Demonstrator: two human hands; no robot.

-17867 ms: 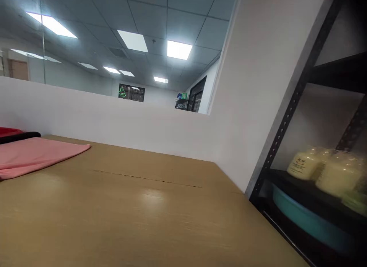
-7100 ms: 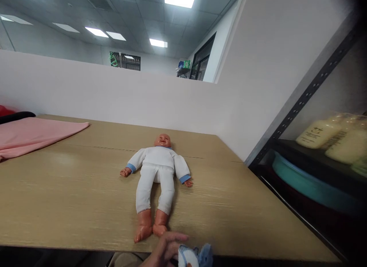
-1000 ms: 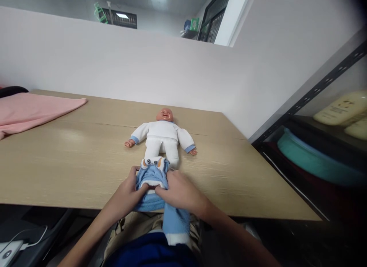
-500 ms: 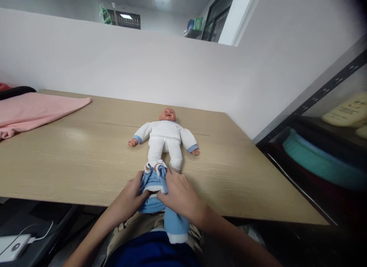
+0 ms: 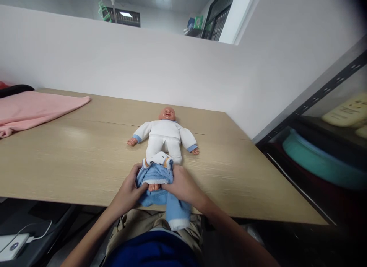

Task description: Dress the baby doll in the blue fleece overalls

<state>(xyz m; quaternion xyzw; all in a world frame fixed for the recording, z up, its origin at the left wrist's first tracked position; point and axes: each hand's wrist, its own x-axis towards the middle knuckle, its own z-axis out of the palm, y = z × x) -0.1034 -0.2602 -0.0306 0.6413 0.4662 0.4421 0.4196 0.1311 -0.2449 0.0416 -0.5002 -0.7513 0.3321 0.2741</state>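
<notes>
A baby doll (image 5: 164,136) in a white suit lies on its back on the wooden table (image 5: 71,156), head away from me. Its legs are inside a small pair of light blue trousers (image 5: 156,179) bunched near the table's front edge. One bare foot pokes out of a trouser cuff. My left hand (image 5: 128,191) grips the left side of the blue trousers. My right hand (image 5: 183,186) grips the right side. The other trouser leg hangs down over the table edge toward my lap.
A pink cloth (image 5: 34,110) lies at the table's far left. A black metal shelf (image 5: 315,125) stands at the right with a teal basin (image 5: 321,160) and pale bottles (image 5: 346,110). A white partition wall runs behind the table. A white device with a cable (image 5: 11,248) lies low left.
Both hands have pushed the blue trousers further up the doll's legs, and a bare foot now shows through one cuff. The doll itself has stayed in place.
</notes>
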